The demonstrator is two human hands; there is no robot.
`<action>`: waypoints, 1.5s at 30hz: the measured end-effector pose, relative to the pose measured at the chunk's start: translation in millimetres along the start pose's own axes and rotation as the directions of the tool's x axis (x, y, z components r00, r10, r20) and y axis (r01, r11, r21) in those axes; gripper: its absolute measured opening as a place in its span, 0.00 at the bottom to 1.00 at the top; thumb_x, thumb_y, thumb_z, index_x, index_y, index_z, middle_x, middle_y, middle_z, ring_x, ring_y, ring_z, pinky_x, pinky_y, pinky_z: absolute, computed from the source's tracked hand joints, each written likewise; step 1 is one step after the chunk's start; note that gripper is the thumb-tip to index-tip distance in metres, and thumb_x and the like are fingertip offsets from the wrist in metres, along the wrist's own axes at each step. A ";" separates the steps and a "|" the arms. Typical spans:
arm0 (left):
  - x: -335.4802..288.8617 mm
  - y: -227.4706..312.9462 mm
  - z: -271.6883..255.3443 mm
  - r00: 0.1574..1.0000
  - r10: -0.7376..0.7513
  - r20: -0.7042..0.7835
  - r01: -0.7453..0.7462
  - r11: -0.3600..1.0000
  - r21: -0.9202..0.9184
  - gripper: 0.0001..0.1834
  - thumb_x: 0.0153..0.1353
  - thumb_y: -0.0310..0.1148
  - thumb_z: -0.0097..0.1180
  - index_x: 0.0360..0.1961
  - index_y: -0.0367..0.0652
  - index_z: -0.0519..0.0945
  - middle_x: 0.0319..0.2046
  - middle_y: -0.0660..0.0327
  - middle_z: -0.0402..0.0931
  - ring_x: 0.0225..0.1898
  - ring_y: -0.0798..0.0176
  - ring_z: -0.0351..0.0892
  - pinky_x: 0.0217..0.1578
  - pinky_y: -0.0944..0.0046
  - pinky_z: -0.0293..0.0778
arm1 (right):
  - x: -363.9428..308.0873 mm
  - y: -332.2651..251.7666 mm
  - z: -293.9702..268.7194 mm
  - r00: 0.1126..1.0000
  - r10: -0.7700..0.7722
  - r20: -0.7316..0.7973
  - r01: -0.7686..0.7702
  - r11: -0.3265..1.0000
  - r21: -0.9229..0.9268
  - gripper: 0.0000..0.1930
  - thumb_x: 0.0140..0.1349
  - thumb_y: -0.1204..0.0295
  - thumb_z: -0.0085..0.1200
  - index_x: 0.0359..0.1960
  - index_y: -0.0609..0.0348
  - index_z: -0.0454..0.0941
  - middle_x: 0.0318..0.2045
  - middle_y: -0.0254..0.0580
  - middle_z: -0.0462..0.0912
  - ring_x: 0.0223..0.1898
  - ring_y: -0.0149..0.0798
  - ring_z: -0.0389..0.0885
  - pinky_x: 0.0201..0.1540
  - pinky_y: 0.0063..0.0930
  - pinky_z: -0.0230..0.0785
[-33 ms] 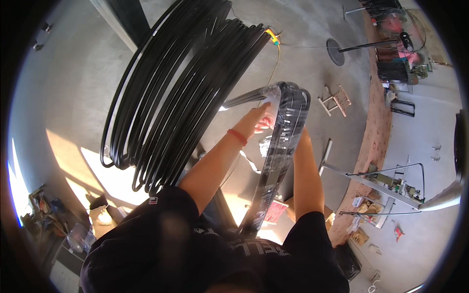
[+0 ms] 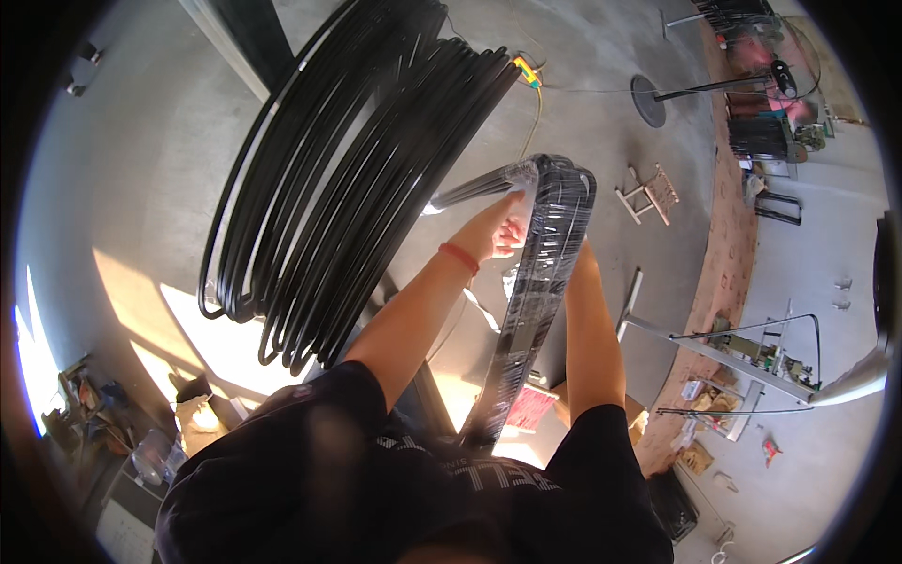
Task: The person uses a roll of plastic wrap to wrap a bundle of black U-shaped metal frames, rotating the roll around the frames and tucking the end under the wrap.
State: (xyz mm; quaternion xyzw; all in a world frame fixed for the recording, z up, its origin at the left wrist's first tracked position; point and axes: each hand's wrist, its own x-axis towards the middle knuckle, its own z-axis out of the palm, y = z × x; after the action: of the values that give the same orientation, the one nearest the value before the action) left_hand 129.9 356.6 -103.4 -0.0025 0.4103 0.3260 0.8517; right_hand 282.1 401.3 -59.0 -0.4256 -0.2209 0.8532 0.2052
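Note:
A bundle of black tube frames [image 2: 537,273], bound in clear stretch film, slants up from my body and bends over at its far end. My left hand [image 2: 505,235], with a red band at the wrist, is at the inner left side of this bundle near the bend. Its fingers are curled, and what lies in them is hidden. On the other side, my right forearm [image 2: 594,338] reaches up along the bundle, which hides the right hand and its fingers. A large stack of bent black tubes [image 2: 376,207] stands to the left, close to my left arm.
A small folding stool [image 2: 658,193] stands on the floor to the right. Farther off is a round-based stand [image 2: 648,101]. A yellow-green connector [image 2: 528,71] with a cable lies beyond the tube stack. A metal-legged bench [image 2: 714,362] carrying tools is at the right.
The fingers of my left hand have shifted slightly beside the bundle and look more curled. The whole view has moved a little; the bundle stays in about the same place.

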 end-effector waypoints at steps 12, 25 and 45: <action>-30.0 4.5 2.0 0.833 0.522 0.184 -0.173 0.562 -0.809 0.25 0.54 0.43 0.47 0.50 0.42 0.63 0.46 0.54 0.67 0.54 0.49 0.60 0.52 0.37 0.56 | 17.8 -46.0 1.9 0.713 -0.546 -0.440 0.110 0.707 -0.699 0.12 0.57 0.68 0.47 0.38 0.62 0.76 0.32 0.43 0.79 0.29 0.36 0.78 0.33 0.29 0.71; -39.0 27.0 -33.3 0.726 0.671 0.154 -0.444 0.627 -0.640 0.26 0.54 0.43 0.49 0.52 0.42 0.66 0.48 0.57 0.68 0.51 0.56 0.66 0.51 0.54 0.63 | 72.0 -76.7 127.9 0.957 -0.272 -0.105 -0.186 -0.294 -0.937 0.18 0.53 0.56 0.42 0.28 0.54 0.81 0.31 0.45 0.79 0.35 0.44 0.76 0.39 0.33 0.65; -51.1 48.1 13.7 0.562 0.805 0.191 -0.293 0.410 -0.864 0.29 0.56 0.56 0.43 0.50 0.45 0.66 0.43 0.50 0.69 0.47 0.51 0.70 0.50 0.51 0.66 | -3.5 -33.3 55.5 0.941 -0.244 -0.235 0.282 0.949 0.141 0.18 0.54 0.56 0.50 0.30 0.61 0.75 0.27 0.44 0.79 0.27 0.40 0.77 0.33 0.35 0.71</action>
State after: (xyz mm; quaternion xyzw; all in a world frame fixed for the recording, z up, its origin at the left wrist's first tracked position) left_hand 89.7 369.9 -45.8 -0.1097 -0.0771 0.7247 0.6759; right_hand 244.1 415.4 -8.4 -0.4623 -0.1776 0.7829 0.3765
